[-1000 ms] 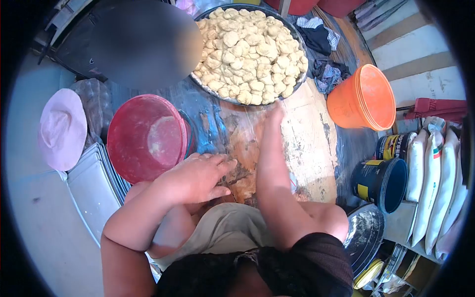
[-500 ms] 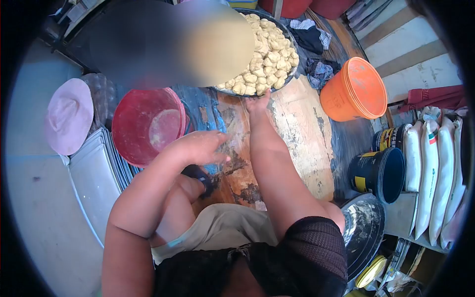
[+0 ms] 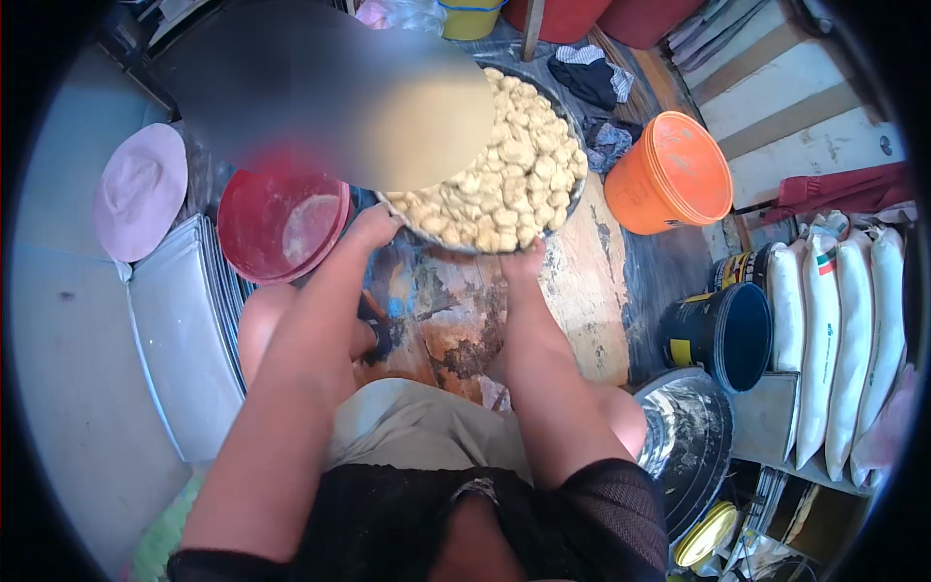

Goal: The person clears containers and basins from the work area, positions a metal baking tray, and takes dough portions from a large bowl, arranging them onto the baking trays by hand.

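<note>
A wide dark basin (image 3: 582, 186) heaped with pale dough pieces (image 3: 519, 160) is on the floor in front of me. A blurred patch hides its far left part. My left hand (image 3: 376, 228) grips the near left rim, with its fingers partly out of sight. At the near right rim, my right hand (image 3: 525, 258) is closed on the basin's edge, its fingertips hidden by the rim. Both arms reach straight out over my lap.
A red tub (image 3: 281, 228) stands left, beside stacked metal trays (image 3: 184, 330) and a pink hat (image 3: 142, 192). To the right are a lidded orange bucket (image 3: 669, 175), a dark bucket (image 3: 722, 335), white sacks (image 3: 824, 339) and a large black basin (image 3: 693, 436).
My left hand has moved forward from mid-air to the basin's rim. The dough-filled basin sits nearer to me in view, and my right hand remains at its edge.
</note>
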`<state>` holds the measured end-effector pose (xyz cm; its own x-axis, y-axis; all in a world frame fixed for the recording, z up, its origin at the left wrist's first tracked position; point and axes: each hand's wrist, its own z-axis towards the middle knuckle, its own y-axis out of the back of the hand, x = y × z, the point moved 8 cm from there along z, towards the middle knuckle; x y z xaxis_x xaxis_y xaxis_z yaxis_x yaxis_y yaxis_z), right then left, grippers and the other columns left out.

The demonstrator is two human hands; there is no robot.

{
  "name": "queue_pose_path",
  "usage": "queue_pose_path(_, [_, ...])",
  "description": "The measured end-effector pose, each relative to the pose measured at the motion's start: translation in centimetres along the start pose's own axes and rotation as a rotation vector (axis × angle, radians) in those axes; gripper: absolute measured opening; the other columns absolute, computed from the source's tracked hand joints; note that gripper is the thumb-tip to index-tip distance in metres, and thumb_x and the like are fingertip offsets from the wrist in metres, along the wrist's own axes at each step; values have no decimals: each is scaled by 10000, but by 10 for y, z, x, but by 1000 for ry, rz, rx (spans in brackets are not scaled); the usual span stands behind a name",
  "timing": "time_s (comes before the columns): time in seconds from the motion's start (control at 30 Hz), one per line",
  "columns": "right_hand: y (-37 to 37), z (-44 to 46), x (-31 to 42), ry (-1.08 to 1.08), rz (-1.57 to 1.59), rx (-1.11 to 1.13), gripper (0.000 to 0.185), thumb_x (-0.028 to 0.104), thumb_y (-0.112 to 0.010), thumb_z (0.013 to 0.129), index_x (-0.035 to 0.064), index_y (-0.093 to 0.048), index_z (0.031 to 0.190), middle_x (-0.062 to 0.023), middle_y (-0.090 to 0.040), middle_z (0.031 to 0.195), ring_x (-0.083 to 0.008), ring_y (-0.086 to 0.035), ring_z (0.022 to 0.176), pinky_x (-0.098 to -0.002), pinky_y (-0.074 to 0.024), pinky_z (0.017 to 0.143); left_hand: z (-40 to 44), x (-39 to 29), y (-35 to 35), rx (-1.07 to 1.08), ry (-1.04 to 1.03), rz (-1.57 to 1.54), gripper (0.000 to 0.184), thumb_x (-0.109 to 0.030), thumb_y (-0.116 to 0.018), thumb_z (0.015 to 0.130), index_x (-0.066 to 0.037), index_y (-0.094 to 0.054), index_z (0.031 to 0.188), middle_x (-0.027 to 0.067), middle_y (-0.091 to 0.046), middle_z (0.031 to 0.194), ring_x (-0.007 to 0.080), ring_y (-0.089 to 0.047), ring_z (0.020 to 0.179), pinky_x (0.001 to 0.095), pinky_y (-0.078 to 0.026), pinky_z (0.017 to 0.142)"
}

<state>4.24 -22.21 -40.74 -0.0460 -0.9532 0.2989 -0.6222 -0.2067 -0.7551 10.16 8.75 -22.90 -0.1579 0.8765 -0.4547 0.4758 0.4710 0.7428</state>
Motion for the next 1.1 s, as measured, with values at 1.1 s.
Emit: queue_pose_path(1.1, [148,-100,136,539,-206,-451,818,628,-379,963,-16,-333,1465,-180,-392,1492,-325,-420,1340,-441,-320,1120,23,85,-184,-523,420,-1825,697,-500,-532,968,46,-422,1389,174,-504,1368,313,-528,1198,495,-429,1002])
